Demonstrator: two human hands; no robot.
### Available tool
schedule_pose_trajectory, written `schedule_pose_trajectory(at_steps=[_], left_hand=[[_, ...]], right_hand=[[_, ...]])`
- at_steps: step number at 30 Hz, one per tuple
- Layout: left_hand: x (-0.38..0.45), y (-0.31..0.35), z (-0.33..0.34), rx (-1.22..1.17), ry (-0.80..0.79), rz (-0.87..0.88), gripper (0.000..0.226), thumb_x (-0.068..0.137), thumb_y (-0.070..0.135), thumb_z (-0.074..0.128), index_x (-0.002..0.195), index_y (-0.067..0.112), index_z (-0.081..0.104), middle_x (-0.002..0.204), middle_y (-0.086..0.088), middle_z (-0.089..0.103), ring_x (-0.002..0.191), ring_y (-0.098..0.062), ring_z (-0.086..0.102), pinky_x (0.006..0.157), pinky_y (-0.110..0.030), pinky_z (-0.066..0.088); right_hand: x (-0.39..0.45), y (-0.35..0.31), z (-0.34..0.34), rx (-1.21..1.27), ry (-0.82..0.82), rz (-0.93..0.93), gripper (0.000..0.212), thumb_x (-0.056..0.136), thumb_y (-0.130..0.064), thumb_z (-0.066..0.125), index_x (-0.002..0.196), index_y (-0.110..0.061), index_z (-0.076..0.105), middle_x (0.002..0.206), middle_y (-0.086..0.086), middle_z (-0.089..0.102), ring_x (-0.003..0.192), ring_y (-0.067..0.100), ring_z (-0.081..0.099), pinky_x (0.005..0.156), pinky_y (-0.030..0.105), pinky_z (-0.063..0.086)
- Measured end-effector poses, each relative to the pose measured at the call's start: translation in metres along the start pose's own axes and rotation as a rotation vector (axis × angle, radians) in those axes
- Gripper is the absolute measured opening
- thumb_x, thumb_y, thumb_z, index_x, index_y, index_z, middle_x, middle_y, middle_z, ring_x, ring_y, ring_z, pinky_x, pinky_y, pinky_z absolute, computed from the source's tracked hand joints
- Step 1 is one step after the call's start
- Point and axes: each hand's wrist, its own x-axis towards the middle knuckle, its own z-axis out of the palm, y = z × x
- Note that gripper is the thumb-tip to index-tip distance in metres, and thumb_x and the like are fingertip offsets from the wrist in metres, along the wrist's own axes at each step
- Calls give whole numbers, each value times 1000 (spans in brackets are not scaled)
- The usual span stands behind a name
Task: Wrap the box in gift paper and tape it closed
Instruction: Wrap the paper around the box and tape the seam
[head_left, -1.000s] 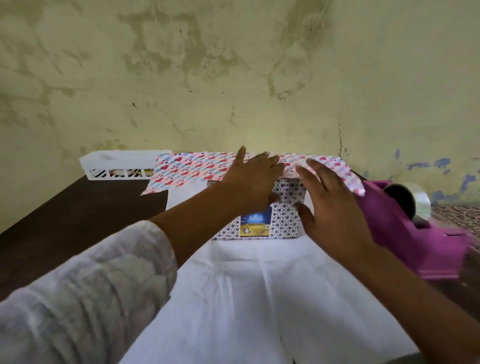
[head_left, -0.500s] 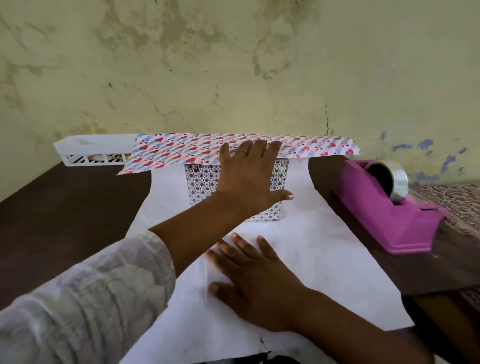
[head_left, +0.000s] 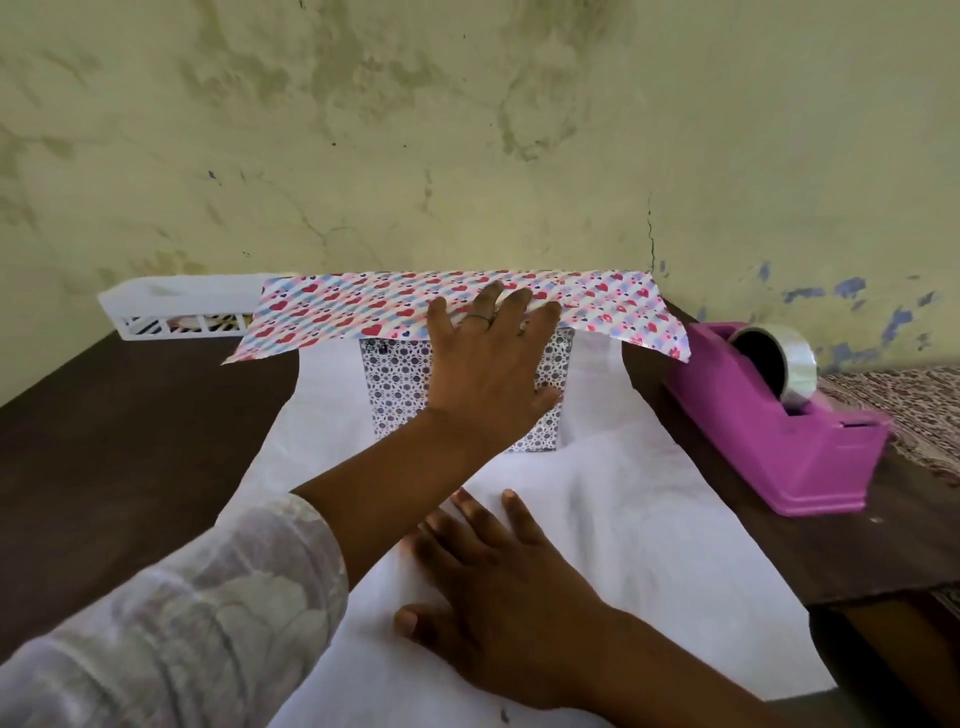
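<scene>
A small patterned box (head_left: 397, 387) stands on the white underside of the gift paper (head_left: 649, 499) spread over the dark table. The paper's far end, printed with red hearts (head_left: 343, 317), is folded forward over the box top. My left hand (head_left: 488, 369) lies flat with straight fingers on that flap and down the box's front, pressing it. My right hand (head_left: 498, 592) rests palm down with spread fingers on the white paper in front of the box.
A pink tape dispenser (head_left: 795, 431) with a clear tape roll (head_left: 779, 364) stands at the right on the table (head_left: 104, 441). A white plastic basket (head_left: 176, 306) sits at the back left against the wall. The table's right edge is close to the dispenser.
My right hand left the flap on the box and came down flat onto the white paper near me. My left hand stays pressing the flap. The view shifted slightly.
</scene>
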Motion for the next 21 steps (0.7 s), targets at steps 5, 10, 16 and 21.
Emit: schedule_pose_trajectory(at_steps=[5,10,16,21], left_hand=[[-5,1,-3,-75,5,52,75,83,43,60,146,28,22,151,2,27,139,-21,25,108,-51,13],[-6,-32,-28,-304,41,138,83,82,24,68,149,20,19,155,-3,22,141,-22,26,113,-42,22],[17,-59,-35,-34,-187,240,76,88,44,56,150,25,14,158,3,8,145,-14,5,115,-43,-2],[10,-60,-16,-23,-195,251,72,93,49,47,150,30,7,157,7,13,145,-12,10,117,-43,1]], right_hand=[[2,5,-11,334,305,110,66,82,-53,15,114,-22,63,126,1,60,120,21,53,108,39,35],[-1,49,-80,145,950,272,21,77,-20,47,85,-16,66,87,2,66,82,24,60,71,32,46],[5,30,-57,100,697,194,32,78,-27,39,90,-16,66,88,4,68,81,27,63,69,35,53],[1,12,4,-45,179,125,70,91,-56,-1,148,-25,26,156,1,22,144,22,22,115,45,12]])
